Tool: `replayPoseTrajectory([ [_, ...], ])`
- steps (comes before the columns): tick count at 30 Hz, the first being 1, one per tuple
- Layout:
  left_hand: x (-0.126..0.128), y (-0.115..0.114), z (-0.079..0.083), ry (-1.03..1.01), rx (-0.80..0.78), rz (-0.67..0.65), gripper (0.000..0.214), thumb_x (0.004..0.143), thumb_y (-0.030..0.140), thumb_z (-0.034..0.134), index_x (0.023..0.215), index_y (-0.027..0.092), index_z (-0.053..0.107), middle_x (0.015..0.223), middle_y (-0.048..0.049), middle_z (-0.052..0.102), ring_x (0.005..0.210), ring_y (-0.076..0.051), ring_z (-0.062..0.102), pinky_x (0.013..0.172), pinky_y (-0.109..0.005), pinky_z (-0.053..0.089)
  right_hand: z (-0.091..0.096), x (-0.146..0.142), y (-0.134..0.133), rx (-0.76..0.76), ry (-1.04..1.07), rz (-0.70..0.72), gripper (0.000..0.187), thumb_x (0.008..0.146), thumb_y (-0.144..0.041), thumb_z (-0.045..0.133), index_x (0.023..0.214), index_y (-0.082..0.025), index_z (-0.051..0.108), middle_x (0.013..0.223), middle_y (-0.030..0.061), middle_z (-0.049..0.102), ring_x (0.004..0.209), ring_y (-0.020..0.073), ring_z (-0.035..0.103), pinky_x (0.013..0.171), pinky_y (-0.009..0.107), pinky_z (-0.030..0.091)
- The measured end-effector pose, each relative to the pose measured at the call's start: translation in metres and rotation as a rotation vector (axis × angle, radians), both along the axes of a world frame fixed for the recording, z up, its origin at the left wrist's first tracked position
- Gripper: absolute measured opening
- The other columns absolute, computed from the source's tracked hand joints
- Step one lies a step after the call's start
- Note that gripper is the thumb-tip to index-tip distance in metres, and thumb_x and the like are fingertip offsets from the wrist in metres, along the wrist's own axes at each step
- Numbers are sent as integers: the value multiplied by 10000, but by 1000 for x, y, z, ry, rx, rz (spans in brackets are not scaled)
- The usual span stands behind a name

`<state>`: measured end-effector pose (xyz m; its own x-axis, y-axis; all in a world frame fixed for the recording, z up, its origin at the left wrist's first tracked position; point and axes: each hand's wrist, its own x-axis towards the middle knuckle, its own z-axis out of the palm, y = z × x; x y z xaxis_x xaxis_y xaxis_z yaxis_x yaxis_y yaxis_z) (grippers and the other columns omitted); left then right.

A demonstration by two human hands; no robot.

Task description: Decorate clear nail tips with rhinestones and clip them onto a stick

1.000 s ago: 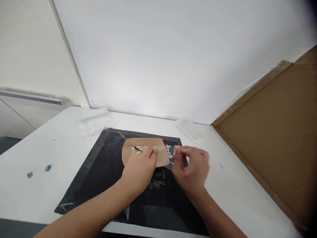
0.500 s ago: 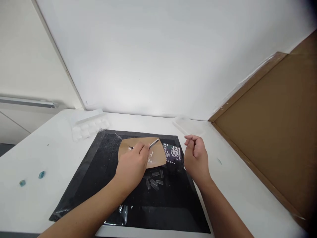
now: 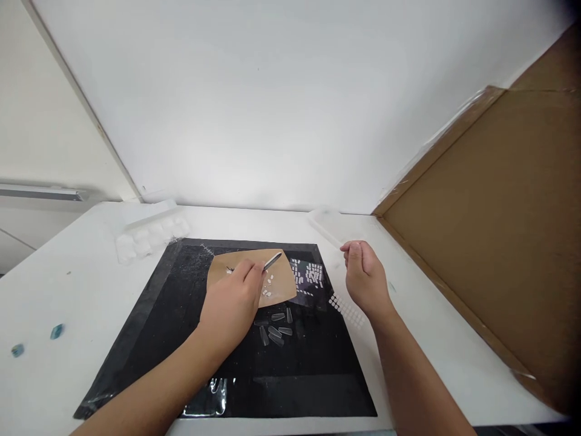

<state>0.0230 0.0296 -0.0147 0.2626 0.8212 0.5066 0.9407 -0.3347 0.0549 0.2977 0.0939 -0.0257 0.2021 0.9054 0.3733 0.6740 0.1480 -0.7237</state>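
My left hand (image 3: 231,300) is closed around a slim silver tool that looks like tweezers (image 3: 273,261). One end sticks out to the right of the fingers, and dark thin tips show on the left, over the brown paper (image 3: 285,284). Small white pieces (image 3: 267,293) lie on that paper beside the hand. My right hand (image 3: 367,275) is raised at the right of the black mat, its fingers curled and the thumb pressed on them; whatever it may pinch is too small to see. Just below it lies a clear sheet of white square tabs (image 3: 347,310).
Several clear nail tips (image 3: 275,332) lie on the black mat (image 3: 308,375). A dark sheet with white tabs (image 3: 313,275) sits right of the paper. Clear plastic trays (image 3: 152,236) stand at the back left, two teal pieces (image 3: 57,331) at the left. Cardboard (image 3: 494,230) borders the right.
My right hand has moved slightly up and right relative to the mat, uncovering the sheet of white tabs. My left hand keeps its hold over the paper. The whole view has shifted a little.
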Motion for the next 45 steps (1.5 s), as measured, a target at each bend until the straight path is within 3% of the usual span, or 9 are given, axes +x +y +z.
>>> replayPoseTrajectory([
  [8, 1, 0, 4, -15, -20, 10, 211, 1061, 278, 505, 1101, 185, 691, 941, -40, 728, 696, -193, 690, 509, -297, 402, 11, 17, 5, -120, -99, -97, 351, 1028, -460, 414, 922, -240, 666, 578, -22, 529, 528, 173, 472, 556, 312, 347],
  [15, 1, 1, 4, -24, -49, 12, 231, 1068, 299, 496, 1101, 188, 696, 950, -49, 727, 720, -188, 688, 536, -280, 420, 10, 33, 9, -175, -149, -49, 368, 993, -516, 487, 992, -269, 760, 895, 24, 761, 589, 161, 563, 573, 304, 380],
  [22, 0, 0, 2, -46, -43, 8, 234, 1069, 290, 490, 1142, 191, 689, 994, -53, 735, 745, -191, 696, 550, -276, 431, 14, 34, 5, -170, -116, -37, 391, 923, -619, 611, 949, -267, 780, 917, 13, 803, 478, 129, 477, 539, 311, 386],
  [27, 0, 1, 1, -40, -29, 4, 225, 1066, 286, 499, 1120, 187, 694, 994, -52, 736, 733, -190, 695, 542, -278, 435, 16, 33, 4, -54, -99, 3, 331, 879, -569, 691, 829, -257, 787, 900, 34, 803, 844, 247, 692, 744, 347, 487],
  [31, -1, 1, 2, -46, -22, 0, 230, 1065, 292, 502, 1148, 192, 692, 978, -50, 733, 732, -191, 694, 544, -273, 441, 17, 33, 3, -29, -10, -102, 296, 908, -515, 666, 968, -264, 810, 968, 47, 812, 806, 242, 705, 727, 361, 512],
  [33, -1, 1, 2, -44, -29, 2, 228, 1065, 286, 499, 1127, 191, 697, 974, -51, 730, 734, -191, 691, 549, -273, 444, 16, 33, 3, -2, 42, -120, 290, 937, -474, 634, 1066, -274, 801, 1037, 52, 811, 880, 247, 727, 757, 364, 532],
  [36, -1, 1, 2, -36, -31, -4, 229, 1064, 284, 498, 1093, 187, 703, 967, -54, 726, 742, -192, 688, 556, -275, 448, 14, 34, 4, 51, 127, -76, 302, 987, -394, 554, 1149, -260, 770, 1154, 68, 788, 1044, 252, 737, 854, 376, 559],
  [40, -1, 0, 2, -29, -12, -12, 221, 1060, 285, 508, 1119, 188, 699, 962, -49, 726, 740, -197, 689, 556, -281, 449, 9, 38, 6, 17, 154, 20, 340, 986, -285, 506, 1253, -225, 708, 1258, 103, 746, 1052, 248, 756, 865, 384, 579],
  [45, -2, 0, 2, -18, -20, 1, 228, 1064, 289, 502, 1131, 193, 698, 985, -52, 734, 757, -195, 701, 564, -281, 453, 4, 46, 9, -106, 15, 40, 345, 913, -280, 635, 1251, -264, 702, 1112, 59, 795, 1003, 244, 765, 832, 378, 583],
])
